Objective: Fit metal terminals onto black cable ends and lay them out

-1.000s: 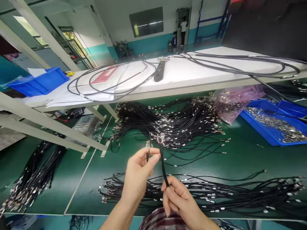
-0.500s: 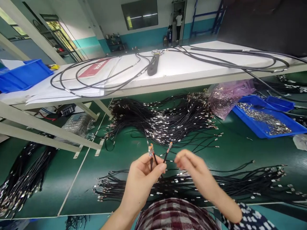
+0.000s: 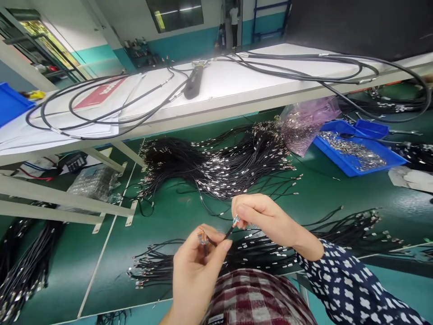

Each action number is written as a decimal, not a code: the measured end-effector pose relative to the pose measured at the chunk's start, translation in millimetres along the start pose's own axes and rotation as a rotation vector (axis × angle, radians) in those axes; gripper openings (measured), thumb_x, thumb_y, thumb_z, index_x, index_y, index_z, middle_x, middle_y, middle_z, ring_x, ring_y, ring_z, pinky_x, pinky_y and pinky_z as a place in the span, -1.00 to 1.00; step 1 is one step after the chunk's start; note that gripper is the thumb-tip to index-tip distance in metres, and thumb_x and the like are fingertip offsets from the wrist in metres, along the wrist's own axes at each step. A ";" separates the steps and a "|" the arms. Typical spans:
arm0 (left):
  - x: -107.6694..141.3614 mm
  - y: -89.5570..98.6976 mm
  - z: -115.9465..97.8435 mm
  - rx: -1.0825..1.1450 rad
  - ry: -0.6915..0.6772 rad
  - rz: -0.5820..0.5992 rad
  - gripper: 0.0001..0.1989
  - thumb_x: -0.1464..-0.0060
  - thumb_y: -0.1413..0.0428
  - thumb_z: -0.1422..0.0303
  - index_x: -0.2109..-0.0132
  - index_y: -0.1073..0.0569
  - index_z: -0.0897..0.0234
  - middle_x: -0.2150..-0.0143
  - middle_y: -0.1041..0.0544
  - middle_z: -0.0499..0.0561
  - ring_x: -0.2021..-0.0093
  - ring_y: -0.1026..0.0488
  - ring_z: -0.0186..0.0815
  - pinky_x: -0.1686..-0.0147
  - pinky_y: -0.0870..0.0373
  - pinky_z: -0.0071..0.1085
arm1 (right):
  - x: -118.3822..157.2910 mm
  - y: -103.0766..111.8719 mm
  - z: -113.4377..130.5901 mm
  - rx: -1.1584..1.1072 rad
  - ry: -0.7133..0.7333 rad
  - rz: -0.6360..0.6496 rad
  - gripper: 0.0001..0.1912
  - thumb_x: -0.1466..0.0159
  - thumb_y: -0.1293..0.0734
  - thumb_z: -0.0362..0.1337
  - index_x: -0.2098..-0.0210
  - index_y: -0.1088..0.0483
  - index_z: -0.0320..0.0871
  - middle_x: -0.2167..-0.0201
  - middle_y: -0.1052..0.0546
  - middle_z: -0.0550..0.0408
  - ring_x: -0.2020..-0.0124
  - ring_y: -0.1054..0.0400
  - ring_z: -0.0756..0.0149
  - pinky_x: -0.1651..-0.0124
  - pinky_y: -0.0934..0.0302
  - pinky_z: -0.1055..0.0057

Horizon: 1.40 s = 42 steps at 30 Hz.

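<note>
Past the fingers (image 3: 241,208) I see a white wall (image 3: 211,13) with a teal lower band (image 3: 189,43), a dark window (image 3: 182,16) catching pale streaks, and a doorway (image 3: 227,9) with a blue rack (image 3: 270,6) to its right. My feed shows daylight far left, a white shelf (image 3: 216,97) beyond the fingers, a green table (image 3: 324,198) beneath, and teal floor (image 3: 395,275) lower right.

Cable bundle (image 3: 216,164) behind the hands (image 3: 203,257), beneath shelf (image 3: 216,106)

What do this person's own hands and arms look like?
The left hand and right hand wear no gloves. A dark navy sleeve with white clover-like shapes stops short of the right wrist; no sleeve shows on the left.
</note>
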<state>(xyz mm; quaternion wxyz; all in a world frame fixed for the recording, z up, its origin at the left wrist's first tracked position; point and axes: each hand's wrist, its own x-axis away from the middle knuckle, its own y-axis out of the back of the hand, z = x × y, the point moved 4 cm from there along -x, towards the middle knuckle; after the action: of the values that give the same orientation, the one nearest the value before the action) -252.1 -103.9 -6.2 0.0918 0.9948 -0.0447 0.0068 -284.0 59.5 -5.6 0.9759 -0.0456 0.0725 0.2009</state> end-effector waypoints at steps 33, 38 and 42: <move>-0.4 4.3 18.1 0.137 0.169 -0.049 -0.77 -0.07 -0.23 0.25 0.18 -0.57 0.32 0.41 -0.53 0.02 0.49 -0.32 -0.41 0.50 -0.21 -0.49 | 17.1 2.3 -13.2 -0.383 -0.130 -0.274 -0.76 -0.39 -0.22 -0.19 0.36 -0.33 -0.19 0.44 -0.49 0.12 0.64 -0.20 0.55 0.58 0.02 0.56; -2.7 0.1 11.9 0.252 0.197 -0.018 -0.85 -0.01 -0.27 0.33 0.31 -0.46 0.28 0.55 -0.47 -0.08 0.54 -0.33 -0.45 0.48 -0.22 -0.53 | 16.6 -3.2 -17.2 -0.448 -0.195 -0.257 -0.71 -0.40 -0.20 -0.18 0.40 -0.31 -0.20 0.50 -0.45 0.14 0.63 -0.12 0.57 0.56 0.02 0.58; -1.3 -5.0 10.3 0.223 0.234 0.030 -0.80 0.02 -0.29 0.32 0.40 -0.44 0.33 0.58 -0.45 -0.05 0.56 -0.28 -0.47 0.57 -0.12 -0.56 | 16.4 -11.0 -17.9 -0.504 -0.217 -0.200 -0.75 -0.38 -0.25 -0.19 0.37 -0.37 -0.22 0.45 -0.47 0.12 0.58 -0.19 0.57 0.51 -0.06 0.60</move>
<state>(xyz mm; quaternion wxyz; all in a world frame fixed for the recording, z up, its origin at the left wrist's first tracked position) -253.0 -100.8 -17.3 -0.0148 0.9904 -0.0474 0.1289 -266.9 53.6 -25.2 0.9507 -0.2720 -0.0895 0.1192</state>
